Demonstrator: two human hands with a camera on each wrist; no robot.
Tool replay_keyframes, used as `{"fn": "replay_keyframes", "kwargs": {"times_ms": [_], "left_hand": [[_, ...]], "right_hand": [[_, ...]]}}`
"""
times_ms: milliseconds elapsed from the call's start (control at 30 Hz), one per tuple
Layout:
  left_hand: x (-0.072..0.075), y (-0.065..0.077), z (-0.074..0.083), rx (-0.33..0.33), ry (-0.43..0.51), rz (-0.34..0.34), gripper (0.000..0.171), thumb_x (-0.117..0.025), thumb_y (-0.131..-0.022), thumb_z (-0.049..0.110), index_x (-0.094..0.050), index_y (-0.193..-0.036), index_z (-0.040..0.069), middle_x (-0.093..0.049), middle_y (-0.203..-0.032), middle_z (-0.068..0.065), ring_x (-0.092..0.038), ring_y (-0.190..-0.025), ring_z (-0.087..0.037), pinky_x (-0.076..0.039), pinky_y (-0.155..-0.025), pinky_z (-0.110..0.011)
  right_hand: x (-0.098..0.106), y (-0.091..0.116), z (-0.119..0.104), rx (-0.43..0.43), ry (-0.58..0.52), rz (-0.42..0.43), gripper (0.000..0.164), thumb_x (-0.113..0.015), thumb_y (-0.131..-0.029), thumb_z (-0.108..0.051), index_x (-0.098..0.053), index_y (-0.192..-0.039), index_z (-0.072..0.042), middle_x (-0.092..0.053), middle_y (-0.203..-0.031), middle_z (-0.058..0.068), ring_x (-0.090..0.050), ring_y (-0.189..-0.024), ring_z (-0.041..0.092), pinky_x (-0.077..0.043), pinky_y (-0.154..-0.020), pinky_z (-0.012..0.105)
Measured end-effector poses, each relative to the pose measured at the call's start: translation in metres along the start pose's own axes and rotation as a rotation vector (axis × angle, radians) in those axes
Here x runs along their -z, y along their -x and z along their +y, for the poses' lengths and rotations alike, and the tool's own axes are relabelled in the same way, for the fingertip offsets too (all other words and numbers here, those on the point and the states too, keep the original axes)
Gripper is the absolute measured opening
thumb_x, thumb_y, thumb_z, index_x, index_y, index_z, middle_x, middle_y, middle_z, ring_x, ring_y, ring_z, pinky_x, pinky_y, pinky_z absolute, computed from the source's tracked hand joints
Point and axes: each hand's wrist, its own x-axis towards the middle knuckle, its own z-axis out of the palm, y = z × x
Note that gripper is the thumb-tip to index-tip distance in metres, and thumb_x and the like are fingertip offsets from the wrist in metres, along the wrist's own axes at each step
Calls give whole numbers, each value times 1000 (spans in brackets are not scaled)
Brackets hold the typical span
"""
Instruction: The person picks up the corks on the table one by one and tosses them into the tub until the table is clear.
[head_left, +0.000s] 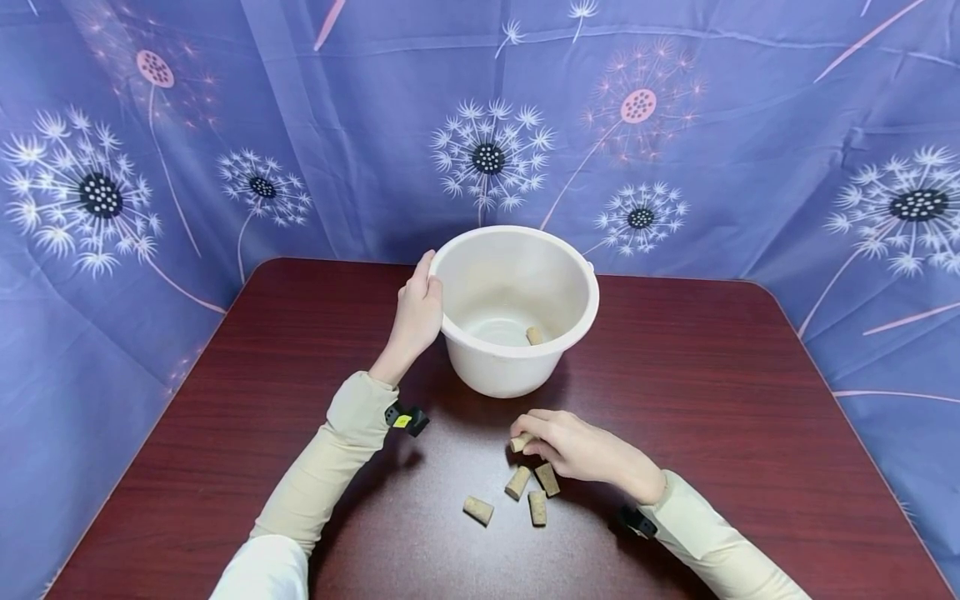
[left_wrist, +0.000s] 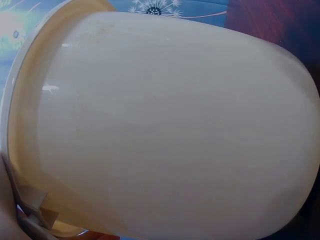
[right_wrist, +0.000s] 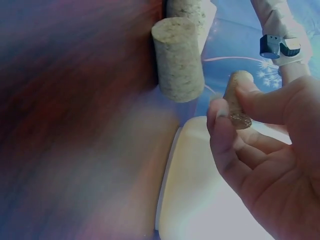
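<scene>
A white plastic tub (head_left: pixel 495 367) stands toward the far side of the table, its round mouth facing up. At its left rim my left hand (head_left: pixel 420 307) grips the edge; in the left wrist view the tub's pale outer wall (left_wrist: pixel 170 125) takes up most of the picture. One cork (head_left: pixel 534 335) lies inside on the tub's floor. My right hand (head_left: pixel 581 446) pinches another cork (right_wrist: pixel 235 100) between thumb and fingers, low in front of the tub. Just nearer lie several loose corks, among them one cork (head_left: pixel 517 482) and a darker cork (head_left: pixel 547 479).
The dark red wooden table (head_left: pixel 712 358) has rounded far corners. A blue cloth (head_left: pixel 360 125) with dandelion prints hangs behind and along both sides. Small black cameras (head_left: pixel 408 418) are strapped to the wrists over beige sleeves. The leftmost cork (head_left: pixel 477 510) lies apart from the others.
</scene>
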Motion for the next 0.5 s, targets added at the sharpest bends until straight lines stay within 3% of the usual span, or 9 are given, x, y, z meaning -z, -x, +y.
{"fn": "replay_keyframes", "kwargs": {"times_ms": [500], "left_hand": [[1, 0, 0, 0, 5, -8, 52, -30, -100, 13, -31, -152, 7, -41, -150, -18, -46, -134, -30, -38, -111, -44]], "right_hand": [[8, -3, -9, 105, 77, 100, 19, -66, -85, 0, -62, -103, -5, -64, -88, 1, -61, -79, 5, -52, -74, 15]]}}
